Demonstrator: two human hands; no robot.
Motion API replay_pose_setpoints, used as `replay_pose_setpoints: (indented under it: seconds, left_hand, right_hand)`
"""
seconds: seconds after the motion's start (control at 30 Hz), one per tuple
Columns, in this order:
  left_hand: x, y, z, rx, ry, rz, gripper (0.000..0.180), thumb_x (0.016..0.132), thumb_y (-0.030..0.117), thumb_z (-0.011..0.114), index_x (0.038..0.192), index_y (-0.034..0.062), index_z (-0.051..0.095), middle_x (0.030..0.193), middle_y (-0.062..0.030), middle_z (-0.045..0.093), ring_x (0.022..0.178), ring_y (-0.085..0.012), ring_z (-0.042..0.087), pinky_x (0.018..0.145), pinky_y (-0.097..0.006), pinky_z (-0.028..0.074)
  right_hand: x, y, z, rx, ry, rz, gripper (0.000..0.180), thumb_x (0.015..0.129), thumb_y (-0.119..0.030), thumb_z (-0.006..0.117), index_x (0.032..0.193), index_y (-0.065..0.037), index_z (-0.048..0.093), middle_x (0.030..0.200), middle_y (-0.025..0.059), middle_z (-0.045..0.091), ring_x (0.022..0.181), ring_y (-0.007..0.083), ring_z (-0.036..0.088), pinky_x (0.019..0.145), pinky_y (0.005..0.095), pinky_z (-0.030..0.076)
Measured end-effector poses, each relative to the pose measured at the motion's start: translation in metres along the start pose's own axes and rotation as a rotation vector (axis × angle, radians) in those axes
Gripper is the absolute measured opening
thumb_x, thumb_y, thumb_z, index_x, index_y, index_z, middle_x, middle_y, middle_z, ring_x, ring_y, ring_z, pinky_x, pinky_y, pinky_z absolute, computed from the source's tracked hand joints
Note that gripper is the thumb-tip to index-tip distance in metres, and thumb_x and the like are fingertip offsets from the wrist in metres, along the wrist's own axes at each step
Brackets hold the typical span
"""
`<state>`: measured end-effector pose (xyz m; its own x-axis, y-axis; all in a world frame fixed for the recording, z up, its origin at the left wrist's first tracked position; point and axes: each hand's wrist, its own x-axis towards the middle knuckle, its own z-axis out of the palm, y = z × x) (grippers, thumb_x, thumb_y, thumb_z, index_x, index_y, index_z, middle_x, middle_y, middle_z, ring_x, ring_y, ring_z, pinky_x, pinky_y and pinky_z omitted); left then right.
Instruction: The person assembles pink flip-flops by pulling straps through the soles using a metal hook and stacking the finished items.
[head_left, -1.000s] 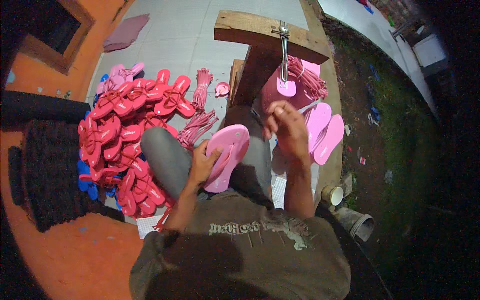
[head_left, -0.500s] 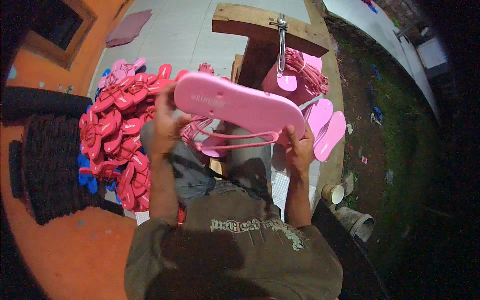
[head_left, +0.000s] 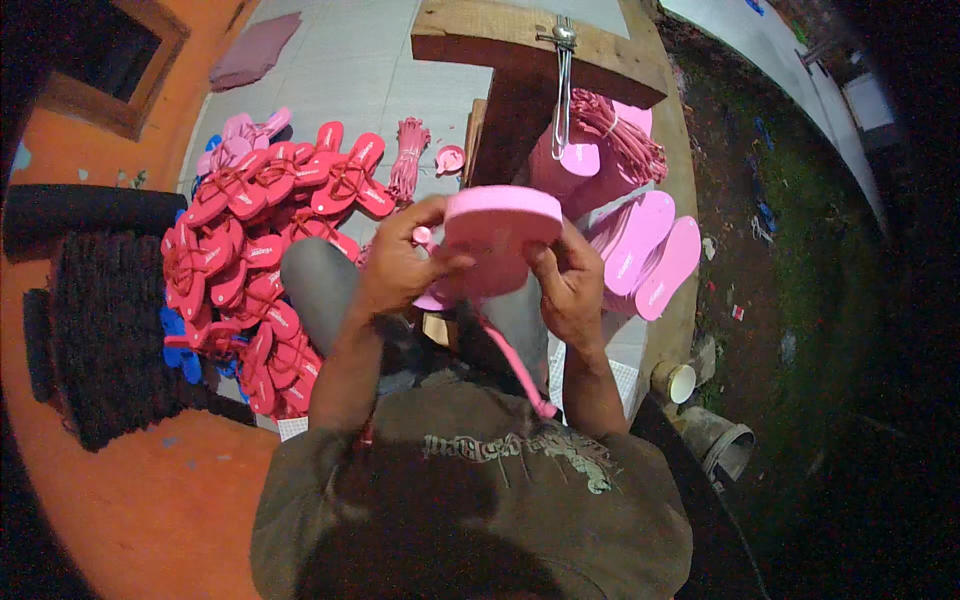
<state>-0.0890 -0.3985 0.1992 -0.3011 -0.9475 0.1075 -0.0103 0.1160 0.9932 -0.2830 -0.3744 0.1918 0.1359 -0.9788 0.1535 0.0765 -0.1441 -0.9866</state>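
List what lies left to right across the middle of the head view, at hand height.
Dark woven mat → heap of red flip-flops → left hand → pink sole held in both hands → right hand → loose pink soles → dark ground.

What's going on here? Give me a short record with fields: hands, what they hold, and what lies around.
Left hand: grips the left edge of a pink sandal sole
Right hand: grips the sole's right side
Strap: pink, hangs down from the sole toward the person's chest
Left side: heap of red sandals on the floor
Right side: loose pink soles lying flat
Ahead: wooden stand with a metal tool, bundle of pink straps beside it
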Motion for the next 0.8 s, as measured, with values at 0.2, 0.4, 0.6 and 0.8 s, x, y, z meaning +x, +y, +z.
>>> replay_pose_setpoints:
  seconds: [0.2, 0.4, 0.6, 0.8]
  left_hand:
    - [0.019, 0.028, -0.004, 0.19, -0.103, 0.288, 0.055, 0.061, 0.029, 0.073, 0.104, 0.0006, 0.052, 0.103, -0.0122, 0.055, 0.098, -0.0225, 0.051, 0.086, -0.031, 0.039]
    - [0.054, 0.023, 0.025, 0.032, -0.025, 0.724, 0.03, 0.065, 0.02, 0.067, 0.086, 0.0001, 0.058, 0.082, -0.0116, 0.057, 0.076, -0.0247, 0.057, 0.068, -0.032, 0.046]
    - [0.081, 0.039, 0.013, 0.18, -0.131, 0.899, 0.019, 0.062, 0.013, 0.062, 0.078, 0.0032, 0.06, 0.08, -0.0081, 0.057, 0.072, -0.0237, 0.056, 0.06, -0.032, 0.046]
    - [0.091, 0.034, 0.022, 0.079, -0.087, 0.862, 0.017, 0.062, 0.014, 0.061, 0.076, 0.0038, 0.06, 0.076, -0.0066, 0.058, 0.071, -0.0226, 0.055, 0.058, -0.031, 0.045]
  right_hand:
    - [0.019, 0.006, 0.01, 0.023, 0.105, -0.51, 0.022, 0.08, -0.018, 0.057, 0.09, 0.001, 0.056, 0.087, 0.0112, 0.056, 0.082, 0.0218, 0.054, 0.072, 0.0306, 0.042]
    - [0.046, -0.02, -0.014, -0.1, 0.062, -0.637, 0.023, 0.069, -0.01, 0.063, 0.089, 0.0, 0.058, 0.086, 0.013, 0.057, 0.078, 0.0248, 0.056, 0.07, 0.0331, 0.044]
    - [0.065, -0.013, -0.022, -0.124, 0.169, -0.728, 0.028, 0.064, -0.014, 0.068, 0.087, 0.0, 0.06, 0.086, 0.0132, 0.057, 0.079, 0.0266, 0.056, 0.069, 0.0342, 0.046]
    - [0.072, -0.011, -0.027, -0.161, 0.143, -0.752, 0.026, 0.068, -0.025, 0.065, 0.081, -0.002, 0.063, 0.084, 0.0115, 0.058, 0.082, 0.0266, 0.056, 0.071, 0.0354, 0.046]
